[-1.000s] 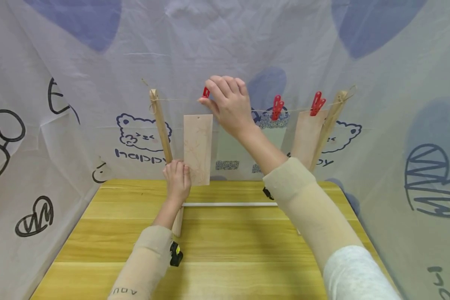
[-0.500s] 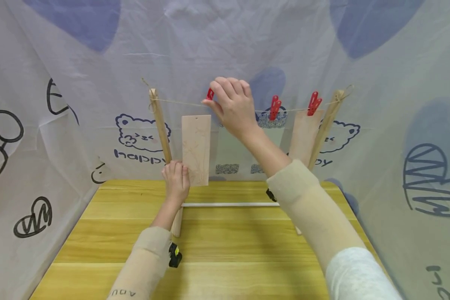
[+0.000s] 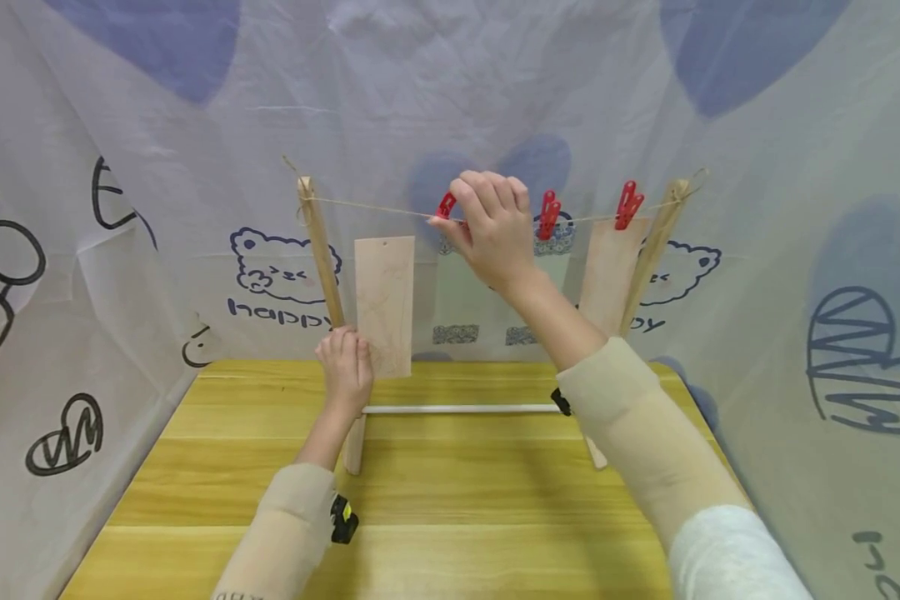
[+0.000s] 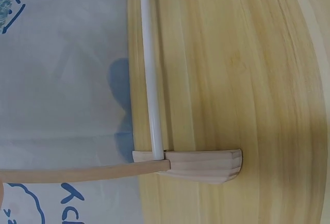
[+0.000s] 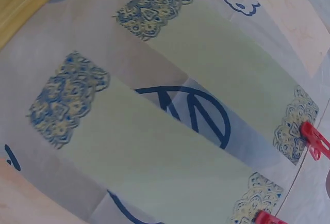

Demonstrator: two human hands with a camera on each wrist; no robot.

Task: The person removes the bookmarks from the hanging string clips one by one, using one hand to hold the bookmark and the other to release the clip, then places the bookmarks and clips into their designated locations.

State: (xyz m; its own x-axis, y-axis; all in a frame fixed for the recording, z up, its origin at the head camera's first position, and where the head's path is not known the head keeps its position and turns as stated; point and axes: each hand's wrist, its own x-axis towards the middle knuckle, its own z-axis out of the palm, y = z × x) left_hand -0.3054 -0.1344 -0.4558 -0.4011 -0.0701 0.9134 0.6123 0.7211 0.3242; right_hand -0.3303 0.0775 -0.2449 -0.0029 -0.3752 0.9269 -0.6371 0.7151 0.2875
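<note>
Red clothespin (image 3: pixel 446 205) pinched on string by raised right hand (image 3: pixel 491 229); left hand (image 3: pixel 345 371) gripping wooden card (image 3: pixel 384 305).

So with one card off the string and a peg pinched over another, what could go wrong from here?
1. The left hand holds the wooden card only by its lower edge, free of the string; it could tip or slip.
2. The right hand pinches a red peg on the thin string; a pull might sway the light wooden frame or loosen the neighbouring pegs.
3. If that peg opens, the pale green card beneath may drop.
</note>
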